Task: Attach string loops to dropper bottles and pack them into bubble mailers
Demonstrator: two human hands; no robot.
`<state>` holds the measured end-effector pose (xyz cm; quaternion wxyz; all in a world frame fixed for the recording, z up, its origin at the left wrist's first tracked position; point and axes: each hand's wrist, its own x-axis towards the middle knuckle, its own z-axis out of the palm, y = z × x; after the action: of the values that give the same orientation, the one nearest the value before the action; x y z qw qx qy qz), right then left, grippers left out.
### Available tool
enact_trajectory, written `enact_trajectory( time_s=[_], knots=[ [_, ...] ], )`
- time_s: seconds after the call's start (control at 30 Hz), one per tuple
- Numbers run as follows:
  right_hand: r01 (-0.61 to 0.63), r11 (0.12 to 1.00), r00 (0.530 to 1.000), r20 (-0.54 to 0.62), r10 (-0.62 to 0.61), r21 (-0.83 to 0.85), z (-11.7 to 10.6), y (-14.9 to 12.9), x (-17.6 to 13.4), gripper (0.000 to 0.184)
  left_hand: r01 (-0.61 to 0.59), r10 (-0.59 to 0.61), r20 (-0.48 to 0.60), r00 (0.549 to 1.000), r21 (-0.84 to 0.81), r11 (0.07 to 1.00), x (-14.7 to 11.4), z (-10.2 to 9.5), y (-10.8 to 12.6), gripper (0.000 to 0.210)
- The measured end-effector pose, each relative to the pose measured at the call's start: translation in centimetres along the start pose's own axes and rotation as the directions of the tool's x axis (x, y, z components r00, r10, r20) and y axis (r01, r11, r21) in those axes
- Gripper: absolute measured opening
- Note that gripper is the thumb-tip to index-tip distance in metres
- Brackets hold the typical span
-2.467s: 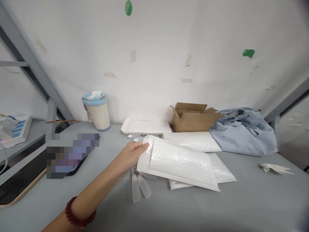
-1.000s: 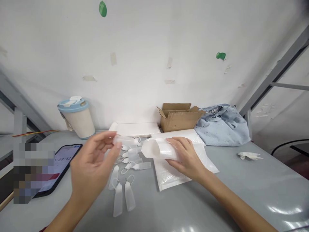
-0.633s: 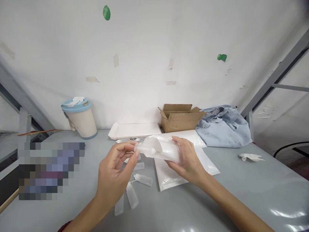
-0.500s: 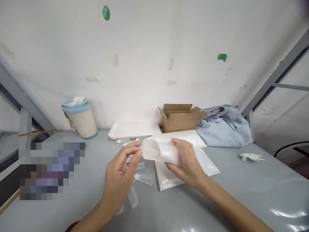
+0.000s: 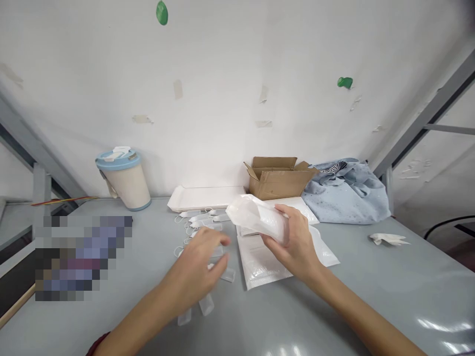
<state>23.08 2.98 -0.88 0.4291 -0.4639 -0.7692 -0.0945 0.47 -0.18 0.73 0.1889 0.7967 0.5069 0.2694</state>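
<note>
My right hand [image 5: 297, 242] is closed around a white bubble mailer [image 5: 261, 217], bent into a tube with its mouth facing left. It is held above other white bubble mailers [image 5: 265, 259] lying flat on the table. Off to the left, my left hand [image 5: 202, 262] has its thumb and fingers apart, with nothing between them. Under and around it lie several small translucent bottles [image 5: 206, 304] with white pointed tops and thin string loops; the hand hides some of them. I cannot tell whether that hand touches any bottle.
Along the wall stand a cream tumbler [image 5: 128, 185] with a blue lid, a stack of white mailers [image 5: 208, 198], an open cardboard box [image 5: 280, 183] and a light blue cloth [image 5: 345, 195]. A crumpled tissue [image 5: 388, 239] lies right. A pixelated patch covers something at left.
My left hand has left the mailer's mouth and moved down over the bottles. My right hand still holds the mailer, now slightly higher and further right.
</note>
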Motion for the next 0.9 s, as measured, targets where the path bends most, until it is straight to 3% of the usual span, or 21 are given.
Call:
enact_trajectory(
  time_s=[0.1,0.2,0.3,0.4,0.43,0.5,0.6,0.67,0.73,0.9],
  knots=[
    [-0.018,1.0,1.0,0.013,0.018,0.002,0.0,0.1,0.0,0.054,-0.15,0.116,0.27,0.956,0.108,0.983,-0.3,0.8,-0.4,0.03],
    [0.007,1.0,0.999,0.035,-0.007,0.003,0.2,0.2,-0.1,0.056,-0.18,0.14,0.322,0.936,0.099,0.979,-0.3,0.9,-0.6,0.033],
    [0.007,1.0,0.999,0.039,-0.007,-0.005,0.4,0.3,-0.2,0.056,-0.177,0.175,0.171,0.97,-0.003,0.984,-0.2,-0.1,-0.2,0.033],
    [-0.009,1.0,0.999,0.032,0.009,-0.015,0.4,0.4,-0.1,0.054,-0.121,0.099,-0.116,0.988,-0.199,0.973,-0.2,-1.5,0.8,0.022],
    [-0.015,1.0,0.999,0.032,0.015,-0.018,0.5,0.3,-0.1,0.054,-0.109,0.043,-0.226,0.973,-0.288,0.951,-0.2,-1.9,1.1,0.018],
    [-0.02,1.0,0.999,0.039,0.02,-0.021,0.5,0.3,-0.1,0.053,-0.133,-0.085,-0.426,0.901,-0.458,0.879,-0.2,-2.4,1.6,0.014],
    [-0.009,1.0,0.999,0.049,0.011,-0.025,0.6,0.2,-0.1,0.052,-0.227,-0.226,-0.588,0.777,-0.596,0.77,0.0,-2.5,1.8,0.016],
    [0.004,1.0,0.999,0.054,-0.003,-0.031,0.7,0.1,-0.1,0.051,-0.254,-0.275,-0.616,0.738,-0.631,0.733,0.2,-2.4,1.9,0.019],
    [0.02,0.999,0.998,0.056,-0.018,-0.034,0.6,0.0,-0.2,0.052,-0.218,-0.306,-0.603,0.736,-0.64,0.737,0.3,-2.1,2.0,0.02],
    [0.051,0.998,0.993,0.103,-0.054,0.038,0.1,-0.8,-0.4,0.05,-0.045,-0.346,-0.45,0.823,-0.659,0.75,0.4,-0.8,2.3,0.018]
  ],
)
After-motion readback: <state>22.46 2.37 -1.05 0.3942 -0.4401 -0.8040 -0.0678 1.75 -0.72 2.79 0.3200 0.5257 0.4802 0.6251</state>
